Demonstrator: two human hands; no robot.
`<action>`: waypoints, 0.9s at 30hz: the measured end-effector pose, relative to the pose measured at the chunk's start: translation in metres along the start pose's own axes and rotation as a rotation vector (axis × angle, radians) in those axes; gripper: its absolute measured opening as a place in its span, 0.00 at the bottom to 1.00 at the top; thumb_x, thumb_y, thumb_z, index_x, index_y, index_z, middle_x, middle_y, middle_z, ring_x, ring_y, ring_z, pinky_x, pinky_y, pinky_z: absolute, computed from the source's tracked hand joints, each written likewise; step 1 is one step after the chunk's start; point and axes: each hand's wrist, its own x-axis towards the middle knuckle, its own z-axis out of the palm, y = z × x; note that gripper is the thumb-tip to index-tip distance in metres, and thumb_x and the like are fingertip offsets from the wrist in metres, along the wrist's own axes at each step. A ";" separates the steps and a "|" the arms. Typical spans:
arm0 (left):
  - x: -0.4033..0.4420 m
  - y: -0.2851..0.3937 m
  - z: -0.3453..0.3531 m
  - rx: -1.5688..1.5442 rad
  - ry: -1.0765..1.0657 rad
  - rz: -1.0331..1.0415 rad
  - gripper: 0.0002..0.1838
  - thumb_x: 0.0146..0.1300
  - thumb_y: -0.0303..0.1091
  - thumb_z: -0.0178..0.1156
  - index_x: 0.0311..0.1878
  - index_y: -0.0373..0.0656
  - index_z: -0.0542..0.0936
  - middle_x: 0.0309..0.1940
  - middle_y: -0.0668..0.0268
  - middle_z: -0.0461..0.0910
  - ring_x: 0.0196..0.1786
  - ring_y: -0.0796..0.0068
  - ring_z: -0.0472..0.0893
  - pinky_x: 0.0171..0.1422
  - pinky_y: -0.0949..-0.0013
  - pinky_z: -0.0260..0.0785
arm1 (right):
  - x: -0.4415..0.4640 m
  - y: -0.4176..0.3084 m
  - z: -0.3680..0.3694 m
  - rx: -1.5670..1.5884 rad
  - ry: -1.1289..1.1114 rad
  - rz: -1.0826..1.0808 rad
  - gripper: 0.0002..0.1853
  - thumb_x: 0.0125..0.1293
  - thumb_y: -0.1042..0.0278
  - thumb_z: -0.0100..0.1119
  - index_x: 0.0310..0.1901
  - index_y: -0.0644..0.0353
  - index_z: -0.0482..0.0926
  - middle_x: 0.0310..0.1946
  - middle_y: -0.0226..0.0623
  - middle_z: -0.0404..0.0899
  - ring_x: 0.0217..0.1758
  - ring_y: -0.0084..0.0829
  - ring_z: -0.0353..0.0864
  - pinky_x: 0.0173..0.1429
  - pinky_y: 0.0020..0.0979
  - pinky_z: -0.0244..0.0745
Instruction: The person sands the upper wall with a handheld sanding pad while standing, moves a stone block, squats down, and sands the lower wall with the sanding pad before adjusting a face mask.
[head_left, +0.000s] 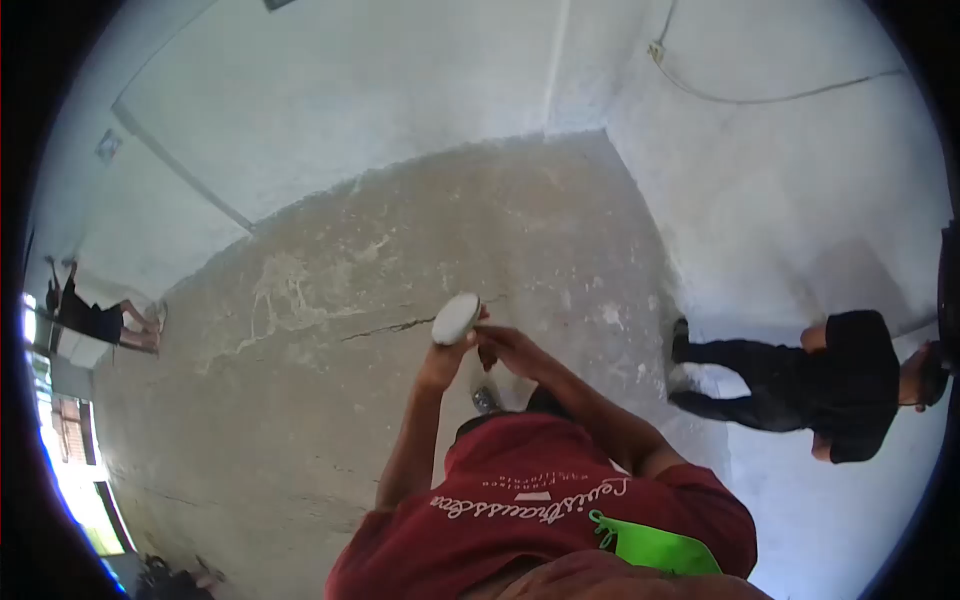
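Observation:
A smooth white oval thing (pixel 457 318) is in front of my waist; its kind does not show. My left hand (pixel 446 362) grips it from beneath, with most of the fingers hidden behind it. Close beside it, my right hand (pixel 508 350) has its fingers bent inward by the oval's right edge. Whatever those fingers close on is too small and dark to make out. Below my hands, part of a grey shoe (pixel 486 400) shows on the floor.
The concrete floor (pixel 300 400) is stained, with a long crack (pixel 390 328). A person in black (pixel 800 385) stands near the right wall. Another person (pixel 95 315) is at far left. A cable (pixel 770 101) runs along the wall. A bright green cloth (pixel 665 548) hangs at my chest.

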 end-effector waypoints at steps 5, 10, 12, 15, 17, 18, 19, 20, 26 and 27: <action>0.003 -0.021 -0.049 -0.200 0.002 -0.161 0.22 0.71 0.34 0.54 0.66 0.39 0.68 0.59 0.63 0.75 0.56 0.72 0.76 0.59 0.64 0.70 | 0.022 0.001 0.042 0.541 0.159 0.135 0.17 0.76 0.56 0.45 0.54 0.59 0.73 0.30 0.28 0.75 0.31 0.20 0.76 0.38 0.27 0.75; 0.230 0.025 -0.031 -0.176 -0.108 0.102 0.23 0.69 0.38 0.58 0.63 0.38 0.71 0.53 0.64 0.78 0.52 0.74 0.77 0.56 0.66 0.70 | 0.139 -0.058 -0.142 0.215 0.164 -0.130 0.16 0.76 0.54 0.47 0.50 0.58 0.75 0.30 0.27 0.76 0.32 0.19 0.77 0.38 0.26 0.73; 0.231 0.004 -0.043 -0.227 -0.041 0.005 0.25 0.68 0.42 0.60 0.61 0.36 0.73 0.47 0.65 0.79 0.47 0.75 0.77 0.53 0.68 0.70 | 0.149 -0.052 -0.147 0.206 0.157 -0.063 0.16 0.76 0.54 0.47 0.48 0.58 0.75 0.31 0.27 0.77 0.32 0.19 0.77 0.38 0.25 0.73; 0.296 0.005 -0.057 -0.228 -0.067 -0.045 0.24 0.68 0.40 0.59 0.62 0.37 0.71 0.51 0.65 0.79 0.47 0.74 0.78 0.50 0.64 0.70 | 0.199 -0.070 -0.204 0.011 0.175 -0.063 0.17 0.75 0.51 0.48 0.44 0.57 0.77 0.32 0.27 0.78 0.33 0.20 0.78 0.38 0.25 0.72; 0.325 0.013 -0.053 -0.220 -0.002 -0.033 0.24 0.68 0.41 0.59 0.62 0.37 0.72 0.49 0.65 0.79 0.44 0.74 0.77 0.49 0.63 0.70 | 0.230 -0.076 -0.242 -0.006 0.096 -0.040 0.18 0.74 0.51 0.48 0.42 0.58 0.78 0.32 0.28 0.78 0.33 0.20 0.78 0.38 0.25 0.72; 0.340 0.013 -0.057 -0.234 0.023 -0.052 0.24 0.67 0.42 0.60 0.62 0.38 0.72 0.48 0.66 0.79 0.43 0.74 0.77 0.49 0.64 0.70 | 0.239 -0.084 -0.251 -0.005 0.082 -0.038 0.18 0.74 0.51 0.48 0.42 0.58 0.78 0.32 0.28 0.78 0.33 0.20 0.78 0.38 0.25 0.72; 0.368 0.016 -0.061 -0.242 0.031 -0.046 0.24 0.67 0.42 0.60 0.61 0.38 0.73 0.48 0.66 0.79 0.42 0.74 0.77 0.49 0.64 0.69 | 0.251 -0.101 -0.264 -0.018 0.055 -0.051 0.18 0.74 0.51 0.49 0.42 0.59 0.78 0.32 0.29 0.79 0.33 0.21 0.78 0.38 0.25 0.73; 0.387 0.015 -0.063 -0.214 0.081 -0.033 0.24 0.67 0.43 0.60 0.61 0.38 0.73 0.45 0.67 0.79 0.41 0.73 0.77 0.47 0.65 0.69 | 0.265 -0.118 -0.281 -0.034 0.034 -0.062 0.19 0.74 0.51 0.49 0.42 0.60 0.78 0.32 0.30 0.79 0.32 0.21 0.77 0.38 0.26 0.73; 0.489 0.026 -0.068 -0.219 0.040 -0.042 0.23 0.67 0.44 0.59 0.59 0.37 0.74 0.42 0.65 0.79 0.37 0.73 0.76 0.43 0.66 0.68 | 0.326 -0.156 -0.359 -0.028 0.040 -0.088 0.18 0.73 0.53 0.52 0.41 0.62 0.79 0.29 0.31 0.79 0.32 0.21 0.77 0.38 0.26 0.73; 0.511 0.028 -0.066 -0.254 -0.001 -0.015 0.24 0.67 0.44 0.59 0.59 0.37 0.74 0.43 0.65 0.79 0.37 0.72 0.77 0.42 0.65 0.67 | 0.333 -0.163 -0.375 0.004 0.046 -0.140 0.17 0.73 0.54 0.53 0.41 0.63 0.79 0.29 0.31 0.79 0.32 0.21 0.77 0.38 0.26 0.72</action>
